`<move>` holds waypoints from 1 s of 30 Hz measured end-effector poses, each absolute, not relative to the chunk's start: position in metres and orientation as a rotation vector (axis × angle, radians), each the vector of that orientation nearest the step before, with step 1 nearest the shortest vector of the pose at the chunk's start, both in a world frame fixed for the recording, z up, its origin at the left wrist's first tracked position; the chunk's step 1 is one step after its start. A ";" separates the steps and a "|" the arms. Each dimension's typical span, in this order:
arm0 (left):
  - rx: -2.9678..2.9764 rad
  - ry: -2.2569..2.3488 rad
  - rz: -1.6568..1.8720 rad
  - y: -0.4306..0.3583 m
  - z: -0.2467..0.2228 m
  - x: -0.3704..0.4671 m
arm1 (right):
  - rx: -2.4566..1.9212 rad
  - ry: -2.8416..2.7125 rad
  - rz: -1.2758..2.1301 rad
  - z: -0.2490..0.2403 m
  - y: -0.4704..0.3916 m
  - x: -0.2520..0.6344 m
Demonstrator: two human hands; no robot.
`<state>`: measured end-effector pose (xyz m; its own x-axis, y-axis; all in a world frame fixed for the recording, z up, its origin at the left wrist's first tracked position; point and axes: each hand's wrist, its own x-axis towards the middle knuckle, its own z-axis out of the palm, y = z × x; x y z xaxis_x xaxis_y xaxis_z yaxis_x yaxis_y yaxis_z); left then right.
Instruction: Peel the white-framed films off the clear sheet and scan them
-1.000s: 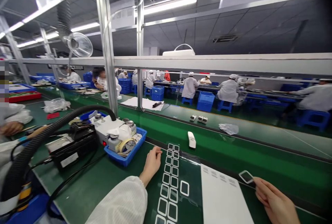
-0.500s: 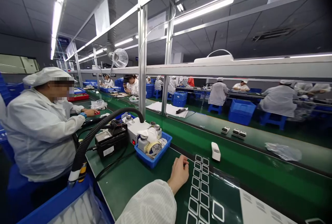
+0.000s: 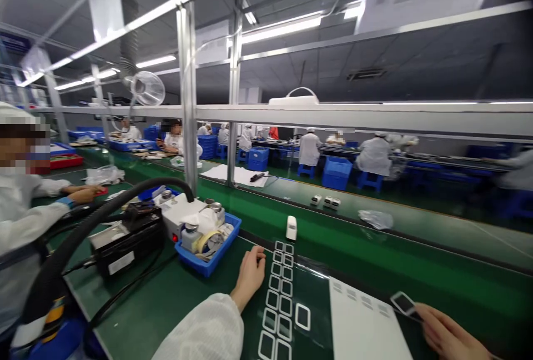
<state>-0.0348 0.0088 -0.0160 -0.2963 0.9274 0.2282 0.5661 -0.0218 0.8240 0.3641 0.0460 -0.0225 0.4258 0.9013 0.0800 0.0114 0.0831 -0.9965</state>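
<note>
My left hand (image 3: 251, 271) rests on the green bench with its fingers curled; whatever may be inside them is hidden. Just right of it lie two columns of white rounded rectangular frames (image 3: 272, 300). One separate white frame (image 3: 303, 316) sits to the right of the columns. At the lower right, my right hand (image 3: 452, 338) pinches a small rectangular frame (image 3: 403, 303) with a pale rim by its edge, held up beside a white sheet (image 3: 366, 321). That sheet carries small grey marks near its far edge.
A blue tray (image 3: 210, 266) of bottles and tape stands left of my left hand, beside a black box (image 3: 127, 246) and a thick black hose (image 3: 104, 204). A white handheld device (image 3: 291, 228) lies on the green belt (image 3: 353, 254). A co-worker (image 3: 25, 210) sits at far left.
The view has swung to the right, so the bench things appear farther left. My right hand has come into view with the pinched frame. My left hand keeps its place beside the columns.
</note>
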 end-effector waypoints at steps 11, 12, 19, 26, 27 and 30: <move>1.636 1.833 1.206 0.018 -0.030 -0.044 | -1.148 -0.805 0.950 -0.024 0.045 0.356; 1.636 1.833 1.206 0.018 -0.031 -0.044 | -1.141 -0.811 0.949 -0.026 0.045 0.356; 1.626 1.844 1.206 0.017 -0.029 -0.044 | -1.140 -0.849 0.922 -0.032 0.047 0.359; 1.627 1.849 1.213 0.016 -0.030 -0.044 | -1.169 -0.871 0.903 -0.030 0.046 0.358; 1.627 1.847 1.211 0.016 -0.030 -0.044 | -1.172 -0.869 0.900 -0.030 0.046 0.358; 1.629 1.844 1.201 0.017 -0.031 -0.044 | -1.176 -0.865 0.898 -0.030 0.046 0.359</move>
